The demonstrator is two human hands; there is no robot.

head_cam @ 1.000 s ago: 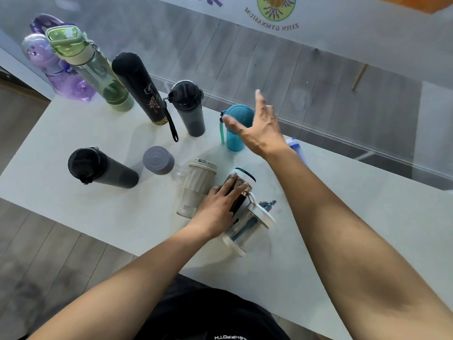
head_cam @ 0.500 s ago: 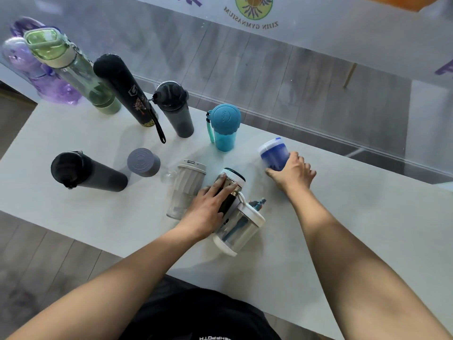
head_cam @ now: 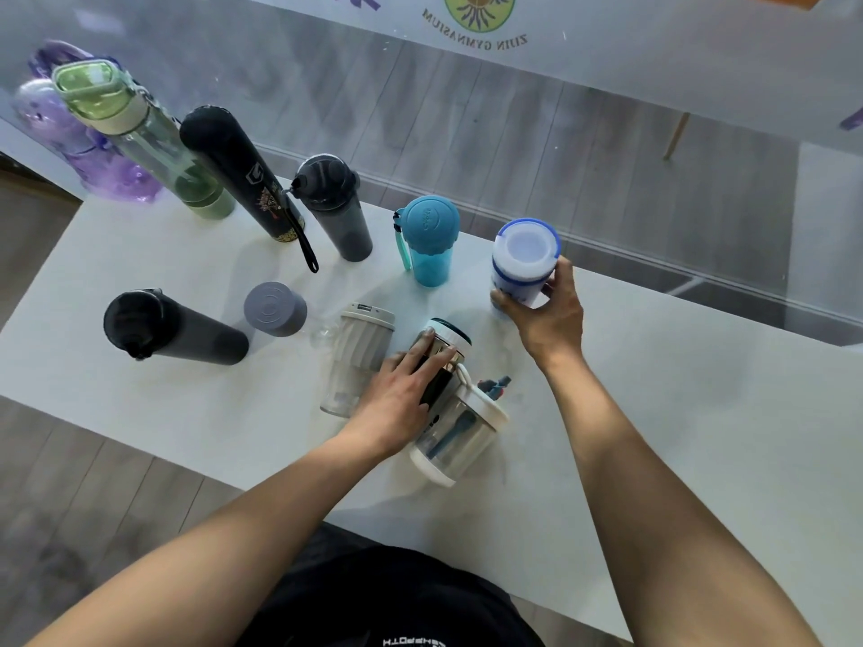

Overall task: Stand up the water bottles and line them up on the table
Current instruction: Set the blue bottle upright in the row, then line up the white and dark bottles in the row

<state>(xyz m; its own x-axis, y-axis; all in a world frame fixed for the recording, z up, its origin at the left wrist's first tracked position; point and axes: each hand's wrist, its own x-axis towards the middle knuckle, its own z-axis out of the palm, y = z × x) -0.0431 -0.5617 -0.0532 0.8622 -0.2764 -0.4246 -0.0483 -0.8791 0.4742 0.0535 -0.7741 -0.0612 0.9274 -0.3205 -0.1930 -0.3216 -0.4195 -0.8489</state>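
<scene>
The right hand (head_cam: 548, 315) has just stood the blue-and-white bottle (head_cam: 525, 259) upright beside the teal bottle (head_cam: 427, 245), extending the back row, and still grips it; the left hand (head_cam: 404, 394) rests flat on a lying black bottle (head_cam: 443, 361)

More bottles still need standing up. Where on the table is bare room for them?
The table is bare right of the right hand and the blue-and-white bottle, continuing the back row. The near-left corner, in front of the lying black bottle, is bare too. The middle, around the left hand, is crowded.
</scene>
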